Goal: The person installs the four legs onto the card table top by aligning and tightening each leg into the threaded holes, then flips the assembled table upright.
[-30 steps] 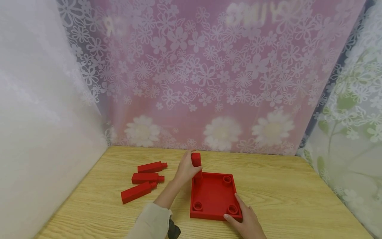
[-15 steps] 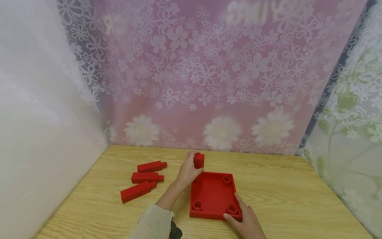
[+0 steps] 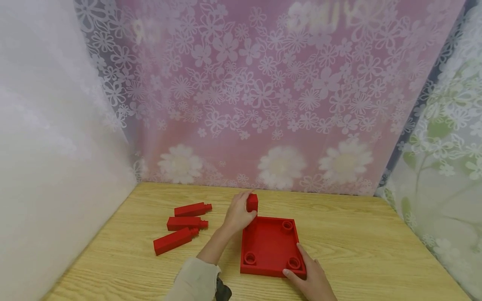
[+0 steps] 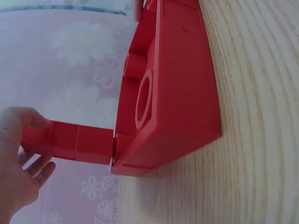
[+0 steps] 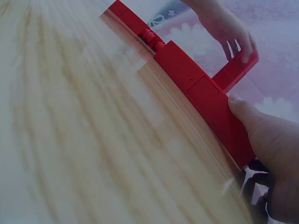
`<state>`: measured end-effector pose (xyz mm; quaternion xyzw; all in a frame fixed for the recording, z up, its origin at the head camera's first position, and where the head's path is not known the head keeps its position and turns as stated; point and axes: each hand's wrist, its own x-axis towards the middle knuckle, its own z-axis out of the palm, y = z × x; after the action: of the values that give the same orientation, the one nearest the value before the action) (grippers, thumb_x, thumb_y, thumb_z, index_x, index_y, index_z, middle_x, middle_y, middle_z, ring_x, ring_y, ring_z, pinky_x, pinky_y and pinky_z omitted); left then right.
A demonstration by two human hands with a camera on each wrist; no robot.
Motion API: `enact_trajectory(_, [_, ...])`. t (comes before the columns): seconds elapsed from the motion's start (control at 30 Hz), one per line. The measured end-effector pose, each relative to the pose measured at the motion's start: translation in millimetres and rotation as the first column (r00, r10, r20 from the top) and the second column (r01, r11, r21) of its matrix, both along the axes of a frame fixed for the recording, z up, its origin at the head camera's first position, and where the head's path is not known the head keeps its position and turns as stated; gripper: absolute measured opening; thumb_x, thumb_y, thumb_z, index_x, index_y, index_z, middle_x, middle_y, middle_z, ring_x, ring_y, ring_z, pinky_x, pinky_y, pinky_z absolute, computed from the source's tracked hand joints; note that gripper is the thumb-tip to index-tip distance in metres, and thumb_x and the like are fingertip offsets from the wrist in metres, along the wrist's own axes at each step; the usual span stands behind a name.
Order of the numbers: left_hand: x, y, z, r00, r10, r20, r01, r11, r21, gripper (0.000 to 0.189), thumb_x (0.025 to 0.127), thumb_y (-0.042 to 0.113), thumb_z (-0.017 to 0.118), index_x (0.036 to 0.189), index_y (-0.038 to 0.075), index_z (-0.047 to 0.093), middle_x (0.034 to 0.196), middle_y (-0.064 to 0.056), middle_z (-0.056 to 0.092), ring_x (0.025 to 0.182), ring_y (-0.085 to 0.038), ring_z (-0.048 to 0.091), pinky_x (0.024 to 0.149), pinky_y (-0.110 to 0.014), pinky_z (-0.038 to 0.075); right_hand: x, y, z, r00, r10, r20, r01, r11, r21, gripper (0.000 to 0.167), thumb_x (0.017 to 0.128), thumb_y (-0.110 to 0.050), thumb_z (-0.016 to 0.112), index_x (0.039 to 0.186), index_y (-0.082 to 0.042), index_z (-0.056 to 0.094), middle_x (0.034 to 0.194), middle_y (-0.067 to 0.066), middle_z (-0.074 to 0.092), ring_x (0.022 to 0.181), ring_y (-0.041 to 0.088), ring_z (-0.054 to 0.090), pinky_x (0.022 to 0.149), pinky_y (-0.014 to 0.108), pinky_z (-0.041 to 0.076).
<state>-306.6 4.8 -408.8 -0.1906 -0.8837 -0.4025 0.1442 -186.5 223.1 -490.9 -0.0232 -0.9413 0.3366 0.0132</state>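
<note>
In the head view a shallow red square tray-like panel point(image 3: 269, 246) lies open side up, with round sockets at its corners. My left hand point(image 3: 238, 215) grips the upper end of a red square leg point(image 3: 252, 203) between thumb and fingers. That leg stands upright at the far left corner, its lower end covered by the hand in this view. In the left wrist view the leg point(image 4: 91, 143) meets the panel's corner; whether it is fully seated I cannot tell. My right hand point(image 3: 314, 278) grips the near right corner of the panel, thumb on the near rim, fingers along the right side.
Left of the panel lie three loose red legs, a far one point(image 3: 189, 210), a middle one point(image 3: 183, 224) and a near one point(image 3: 173, 241), threaded ends pointing right. The wooden table point(image 3: 350, 234) ends at a flowered curtain point(image 3: 241, 159) behind.
The leg in my left hand has turned about its length, and its top has shifted slightly right. My right hand and the panel stay in place.
</note>
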Motion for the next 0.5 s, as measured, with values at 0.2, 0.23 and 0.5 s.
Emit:
enact_trajectory(0.2, [2.5, 11.0, 2.2, 0.99, 0.138, 0.024, -0.14, 0.979, 0.148, 0.051, 0.081, 0.033, 0.07, 0.12, 0.007, 0.05, 0.113, -0.006, 0.051, 0.096, -0.021, 0.052, 0.068, -0.03, 0.049, 0.6, 0, -0.4, 1.0, -0.001, -0.008, 0.001, 1.0, -0.003, 0.098, 0.072, -0.064, 0.063, 0.143, -0.005, 0.03, 0.13, 0.023, 0.045, 0.109, 0.045, 0.044, 0.078, 0.056, 0.043])
enact_trajectory(0.23, [2.7, 12.1, 2.1, 0.987, 0.159, 0.016, -0.159, 0.973, 0.17, 0.048, 0.081, 0.033, 0.071, 0.116, 0.007, 0.05, 0.109, -0.005, 0.051, 0.093, -0.02, 0.052, 0.067, -0.028, 0.049, 0.6, 0, -0.4, 1.0, -0.001, -0.007, 0.001, 1.0, -0.003, 0.098, 0.072, -0.064, 0.063, 0.143, -0.006, 0.029, 0.131, 0.024, 0.044, 0.11, 0.047, 0.042, 0.079, 0.057, 0.043])
enact_trajectory(0.5, [4.0, 13.0, -1.0, 0.984, 0.176, 0.042, -0.18, 0.945, 0.272, 0.043, 0.08, 0.027, 0.073, 0.108, 0.005, 0.049, 0.099, -0.005, 0.05, 0.084, -0.02, 0.055, 0.065, -0.027, 0.05, 0.3, 0, -0.9, 1.0, 0.0, -0.016, 0.0, 1.0, -0.005, 0.097, 0.072, -0.063, 0.063, 0.143, -0.005, 0.03, 0.13, 0.024, 0.045, 0.11, 0.047, 0.042, 0.079, 0.057, 0.043])
